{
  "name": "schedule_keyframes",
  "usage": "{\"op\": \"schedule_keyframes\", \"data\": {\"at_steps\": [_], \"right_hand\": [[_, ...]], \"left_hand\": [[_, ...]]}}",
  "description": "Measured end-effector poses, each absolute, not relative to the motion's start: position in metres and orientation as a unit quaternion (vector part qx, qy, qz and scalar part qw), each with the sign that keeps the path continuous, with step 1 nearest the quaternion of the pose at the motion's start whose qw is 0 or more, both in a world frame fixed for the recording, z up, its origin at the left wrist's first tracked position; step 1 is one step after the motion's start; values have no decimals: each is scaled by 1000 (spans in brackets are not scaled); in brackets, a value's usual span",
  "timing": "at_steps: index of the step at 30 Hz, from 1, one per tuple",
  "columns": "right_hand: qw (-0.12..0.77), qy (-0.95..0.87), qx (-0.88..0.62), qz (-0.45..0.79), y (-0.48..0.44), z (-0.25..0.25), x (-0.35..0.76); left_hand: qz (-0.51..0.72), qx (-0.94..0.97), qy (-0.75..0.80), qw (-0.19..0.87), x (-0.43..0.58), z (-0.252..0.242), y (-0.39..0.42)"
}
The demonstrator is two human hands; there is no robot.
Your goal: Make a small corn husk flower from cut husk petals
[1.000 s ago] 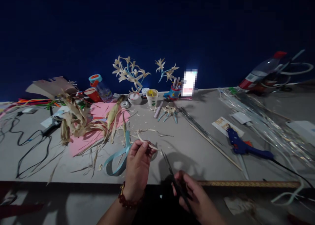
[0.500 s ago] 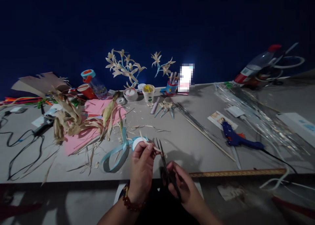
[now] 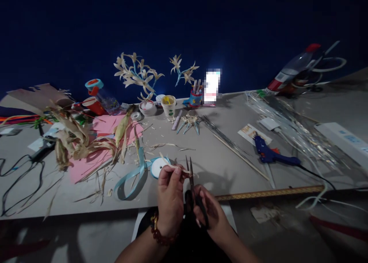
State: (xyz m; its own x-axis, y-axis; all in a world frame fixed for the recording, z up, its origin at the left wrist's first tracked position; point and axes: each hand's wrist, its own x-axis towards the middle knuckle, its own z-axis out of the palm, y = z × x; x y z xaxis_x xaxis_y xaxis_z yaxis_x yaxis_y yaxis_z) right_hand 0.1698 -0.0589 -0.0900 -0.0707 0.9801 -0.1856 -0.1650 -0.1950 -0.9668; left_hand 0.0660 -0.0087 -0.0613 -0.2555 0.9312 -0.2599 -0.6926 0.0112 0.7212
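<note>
In the head view, the left hand (image 3: 171,188) pinches a pale strip (image 3: 168,163) between thumb and fingertips, near the table's front edge. The right hand (image 3: 211,207) has its fingers curled about the handles of black scissors (image 3: 192,180), whose blades stand slightly apart beside the strip's end; whether the strip lies between them I cannot tell.

Just behind the left hand, partly covered by it, lies a ribbon spool (image 3: 156,164), with a loop of blue ribbon (image 3: 141,157) to its left. Farther left, dried husks (image 3: 80,146) sprawl over pink paper (image 3: 86,167), and thin scraps litter the tabletop around. Beyond the hands stand a paper cup (image 3: 169,112), a bowl (image 3: 148,112) and a pen holder (image 3: 196,100), with husk flowers (image 3: 138,75) rising behind the bowl. To the right, a bundle of wires (image 3: 222,132) and a thin stick (image 3: 244,158) slant across the table, well apart from the scissors, and a blue glue gun (image 3: 267,154) lies past them.
</note>
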Motion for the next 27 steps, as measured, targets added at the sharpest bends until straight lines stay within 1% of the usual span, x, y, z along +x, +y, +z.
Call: {"op": "schedule_keyframes", "data": {"at_steps": [4, 8, 13, 19, 27], "right_hand": [[485, -372, -492, 620, -60, -85, 170], [494, -383, -512, 590, -63, -85, 174], [518, -367, -529, 564, -69, -98, 174], [522, -333, -559, 551, -77, -110, 180], [539, -389, -558, 496, -53, -85, 208]], "left_hand": [[678, 162, 390, 601, 73, -62, -11], [662, 176, 402, 608, 79, -64, -13], [647, 176, 395, 628, 88, -67, -11], [628, 179, 383, 653, 90, -67, -8], [548, 273, 420, 670, 68, -62, -13]]}}
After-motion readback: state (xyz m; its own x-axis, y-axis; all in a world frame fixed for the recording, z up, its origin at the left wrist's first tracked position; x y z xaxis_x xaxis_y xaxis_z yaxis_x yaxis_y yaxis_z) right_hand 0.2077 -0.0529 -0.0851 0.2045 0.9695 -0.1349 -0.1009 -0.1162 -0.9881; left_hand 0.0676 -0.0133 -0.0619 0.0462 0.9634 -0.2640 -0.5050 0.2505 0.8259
